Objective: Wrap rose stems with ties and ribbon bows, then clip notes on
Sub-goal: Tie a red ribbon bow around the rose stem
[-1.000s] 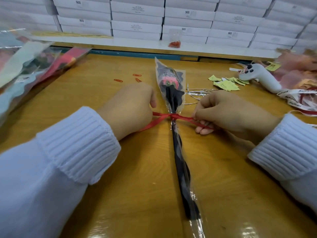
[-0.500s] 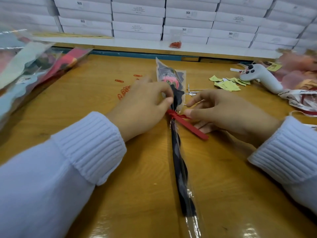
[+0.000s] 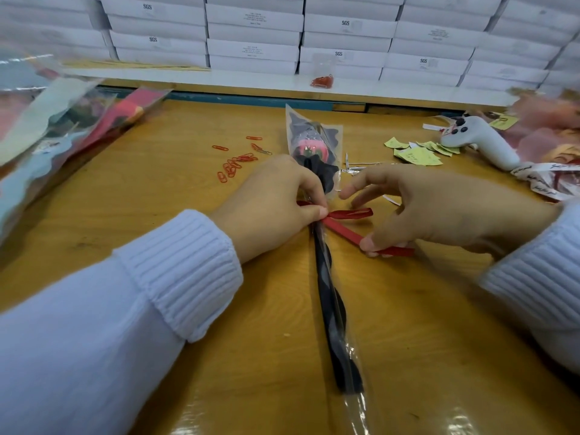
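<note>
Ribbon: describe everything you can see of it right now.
The ribbon is narrow, flat, red and satin-looking, tied round the wrapped rose below the bloom. One loop lies free toward the right. A straight tail runs down-right, its end pinched by the right hand. The left hand pinches the knot and hides most of the left side.

A small packing workshop; identical white cartons (image 3: 254, 32) marked SGS stand stacked in rows behind the wooden bench's (image 3: 175, 309) far edge; sleeved flowers (image 3: 62, 127) pile at its left edge; red paper clips (image 3: 233, 164), yellow notes (image 3: 414, 153) and printed ribbon (image 3: 539, 180) lie loose on it
</note>
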The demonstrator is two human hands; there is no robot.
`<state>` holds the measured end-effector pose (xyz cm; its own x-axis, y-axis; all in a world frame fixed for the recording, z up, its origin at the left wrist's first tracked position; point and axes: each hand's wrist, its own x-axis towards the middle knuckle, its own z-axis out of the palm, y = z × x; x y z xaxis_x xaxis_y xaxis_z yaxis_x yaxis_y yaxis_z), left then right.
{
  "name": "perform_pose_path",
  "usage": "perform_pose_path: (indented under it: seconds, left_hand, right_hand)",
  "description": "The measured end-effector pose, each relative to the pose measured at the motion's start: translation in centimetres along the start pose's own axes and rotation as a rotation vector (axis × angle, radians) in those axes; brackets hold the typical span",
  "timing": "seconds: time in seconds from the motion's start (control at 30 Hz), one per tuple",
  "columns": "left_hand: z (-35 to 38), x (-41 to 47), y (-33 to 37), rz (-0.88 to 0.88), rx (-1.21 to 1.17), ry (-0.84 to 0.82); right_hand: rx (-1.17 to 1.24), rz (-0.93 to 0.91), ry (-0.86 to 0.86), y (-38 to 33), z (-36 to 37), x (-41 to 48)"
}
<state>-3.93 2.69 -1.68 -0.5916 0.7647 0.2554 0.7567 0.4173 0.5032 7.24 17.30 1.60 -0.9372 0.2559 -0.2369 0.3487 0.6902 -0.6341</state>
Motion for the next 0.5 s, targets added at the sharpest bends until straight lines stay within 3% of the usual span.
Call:
perform_pose_path:
  seconds: [0.23,0.33,0.4,0.5]
  left_hand:
    - [0.0,0.0,0.0,-0.003,-0.047,-0.029]
    - [-0.1,0.1,0.1,-0.034,-0.128,0.001]
    - [-0.3,0.1,0.3,-0.162,-0.316,0.052]
    - [-1.0,0.0,0.8,-0.393,-0.502,0.003]
  right_hand:
    - [-0.082,0.042,-0.156,0.3,-1.8,-0.5]
    - [-0.038,0.018,0.006,0.4,-1.0,-0.1]
    - [-0.069,-0.008,0.15,0.5,-0.2,0.6]
    - [-0.13,-0.042,0.188,0.6,0.8,1.3]
